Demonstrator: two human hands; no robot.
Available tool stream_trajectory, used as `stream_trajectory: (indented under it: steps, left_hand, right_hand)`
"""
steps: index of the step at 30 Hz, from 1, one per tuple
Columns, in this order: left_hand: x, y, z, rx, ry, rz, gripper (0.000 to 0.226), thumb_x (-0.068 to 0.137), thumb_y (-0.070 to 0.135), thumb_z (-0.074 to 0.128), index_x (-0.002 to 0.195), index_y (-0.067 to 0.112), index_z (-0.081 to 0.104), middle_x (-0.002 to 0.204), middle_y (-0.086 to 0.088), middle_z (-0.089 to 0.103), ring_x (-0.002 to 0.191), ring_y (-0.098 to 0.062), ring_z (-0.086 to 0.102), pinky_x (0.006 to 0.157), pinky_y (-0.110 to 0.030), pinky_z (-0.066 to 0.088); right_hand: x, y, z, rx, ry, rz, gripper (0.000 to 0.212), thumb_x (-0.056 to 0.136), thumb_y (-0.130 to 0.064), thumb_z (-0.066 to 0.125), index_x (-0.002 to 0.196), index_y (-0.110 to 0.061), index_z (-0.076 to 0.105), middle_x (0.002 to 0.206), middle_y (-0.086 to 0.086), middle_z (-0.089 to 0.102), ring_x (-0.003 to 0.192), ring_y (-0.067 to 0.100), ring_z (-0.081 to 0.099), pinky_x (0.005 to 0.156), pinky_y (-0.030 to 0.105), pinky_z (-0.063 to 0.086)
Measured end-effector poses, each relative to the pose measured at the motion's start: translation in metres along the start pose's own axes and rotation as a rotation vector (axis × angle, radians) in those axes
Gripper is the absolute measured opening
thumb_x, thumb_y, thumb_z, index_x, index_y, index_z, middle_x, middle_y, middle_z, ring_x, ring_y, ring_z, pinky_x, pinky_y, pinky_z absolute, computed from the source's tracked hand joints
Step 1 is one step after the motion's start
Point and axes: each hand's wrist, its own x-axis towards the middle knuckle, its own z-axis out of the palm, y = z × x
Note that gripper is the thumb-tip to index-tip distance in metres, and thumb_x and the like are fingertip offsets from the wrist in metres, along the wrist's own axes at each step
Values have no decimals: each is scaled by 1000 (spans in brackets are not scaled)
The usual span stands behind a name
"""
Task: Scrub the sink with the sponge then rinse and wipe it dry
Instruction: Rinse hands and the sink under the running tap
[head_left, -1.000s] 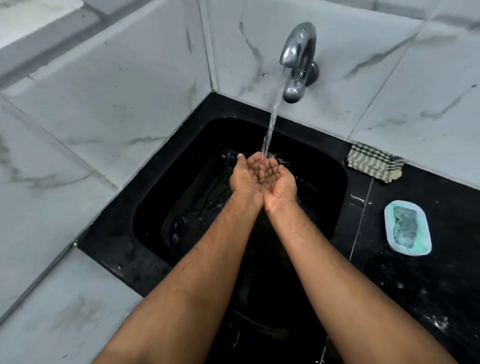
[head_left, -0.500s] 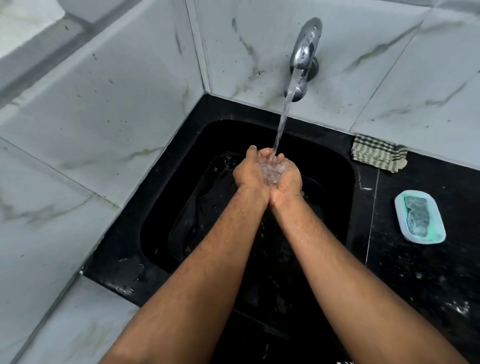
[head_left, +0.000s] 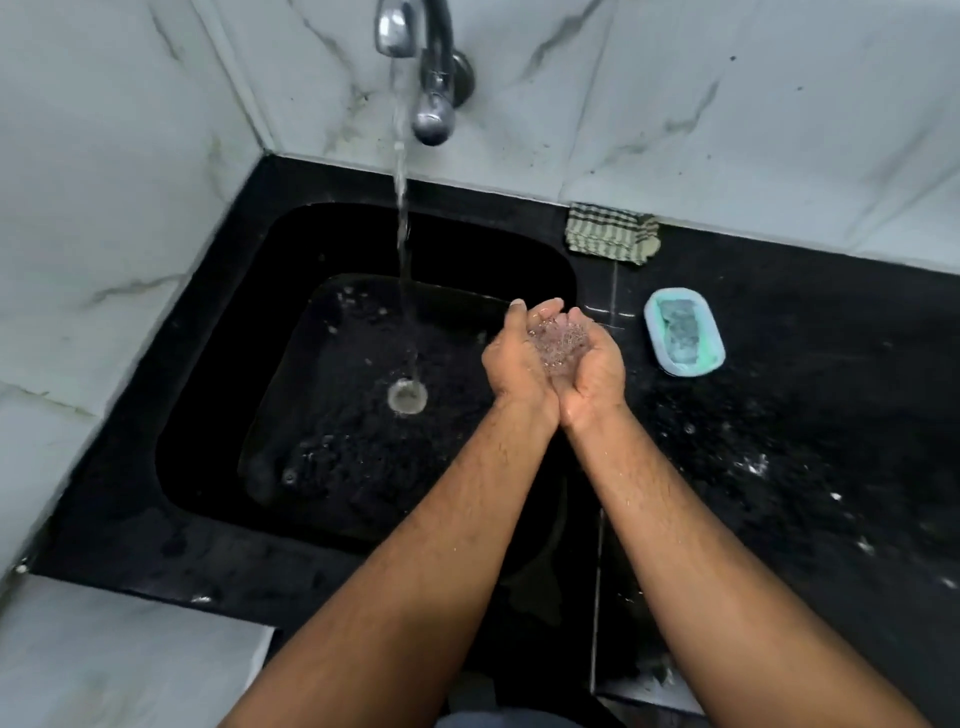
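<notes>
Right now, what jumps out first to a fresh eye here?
The two cupped bare hands, left hand and right hand, hold a pool of water over the right edge of the black rectangular sink. The chrome wall tap at top centre runs a stream to the round metal drain.

Your left hand (head_left: 511, 358) and right hand (head_left: 592, 371) sit pressed together over the sink's (head_left: 218, 322) right edge. Left of your fingers (head_left: 535, 307): water stream (head_left: 402, 234), drain (head_left: 407, 397). Right of them: soap dish (head_left: 654, 327) on the counter (head_left: 805, 415). Beyond them: folded cloth (head_left: 610, 234) against the wall.
</notes>
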Motion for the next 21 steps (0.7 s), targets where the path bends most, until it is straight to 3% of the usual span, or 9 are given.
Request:
stream_trajectory:
  steps: [3,7,10,13,18,21]
  left_hand:
    - [-9,-33,7,-13,-39,-68,44,97,33,58,101,-8,73,92,-22,74,79,-31,72,80,-43,61]
    - [-26,-58,-8,18,-48,-76,46,98,35,54,97,-6,75,91,-22,74,81,-30,73,81,-39,60]
    - [-43,-68,-29,27,-18,-90,46,98,37,53,92,-2,77,88,-18,75,81,-26,73,84,-38,59]
    - [-65,-73,-52,64,37,-100,46,100,36,52,91,-1,76,87,-15,75,80,-23,73,76,-33,59]
    - [-84,-54,-97,39,105,-87,47,101,37,50,96,-2,76,95,-19,74,84,-25,73,83,-36,60]
    - [-95,-29,-120,55,132,-59,47,102,37,48,99,-2,74,94,-19,74,82,-25,72,80,-35,60]
  right_hand:
    - [-13,-24,-21,-74,94,-119,14,92,-16,57,89,-6,66,87,10,68,76,23,69,68,33,60]
    - [-34,-26,-44,-149,184,-179,15,92,-13,59,80,-9,66,80,6,69,70,17,69,69,28,60]
    - [-56,-16,-60,-146,241,-174,21,93,-13,56,76,-10,66,73,5,69,66,16,69,62,26,58]
    - [-79,2,-71,-101,323,-143,26,97,-14,50,76,-9,65,70,5,70,61,16,70,57,25,57]
    - [-109,42,-68,-111,330,-83,27,99,-13,49,79,-5,65,70,7,68,56,14,68,52,22,56]
    - [-121,73,-57,-96,326,-43,29,100,-16,49,80,-5,65,70,7,68,55,14,69,51,22,56]
